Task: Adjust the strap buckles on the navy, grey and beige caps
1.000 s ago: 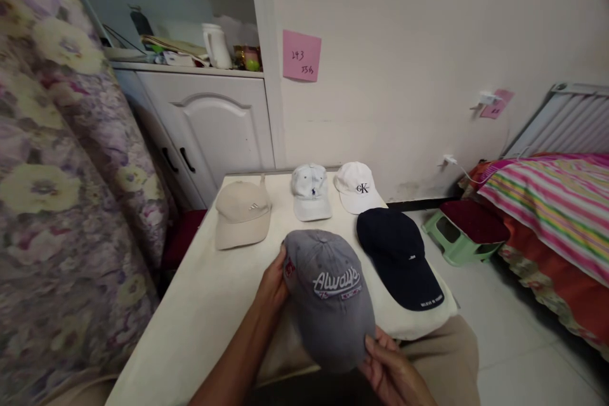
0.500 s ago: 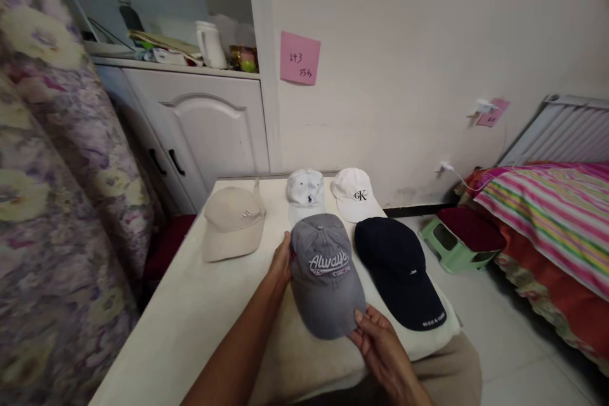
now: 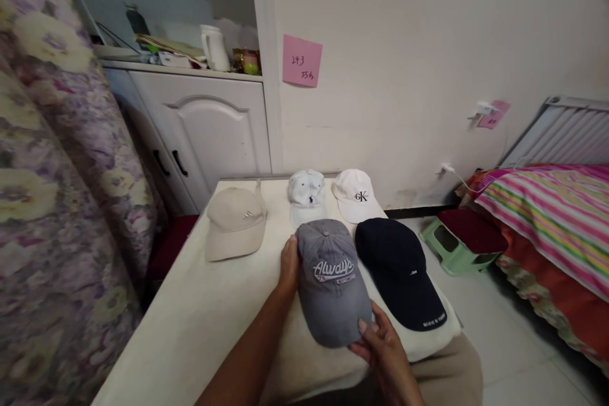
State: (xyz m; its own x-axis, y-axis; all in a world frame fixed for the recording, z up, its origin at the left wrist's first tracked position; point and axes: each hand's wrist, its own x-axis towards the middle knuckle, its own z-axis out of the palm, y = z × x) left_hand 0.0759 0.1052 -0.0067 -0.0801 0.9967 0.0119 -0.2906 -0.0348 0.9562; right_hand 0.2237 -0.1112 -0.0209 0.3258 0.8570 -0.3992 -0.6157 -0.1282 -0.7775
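A grey baseball cap [image 3: 328, 285] with white "Always" lettering faces me at the front of the table. My left hand [image 3: 288, 264] is closed on the left side of its crown, its fingertips hidden by the cap. My right hand [image 3: 380, 339] pinches the brim's right corner, thumb on top. Just right of it lies a navy cap [image 3: 394, 266], brim toward me. Behind are a pale blue cap [image 3: 307, 193] and a white cap [image 3: 354, 193] with "CK" letters. To the left rests a beige cap [image 3: 236, 222].
The caps share a cream-covered table [image 3: 190, 317] against the wall. A floral curtain [image 3: 61, 171] hangs at left, beside a white cabinet [image 3: 214, 120]. On the right are a green stool [image 3: 445, 247] and a bed with a striped cover [image 3: 547, 203].
The grey cap has shifted slightly right and toward me, with both hands still on it. The other caps lie as before.
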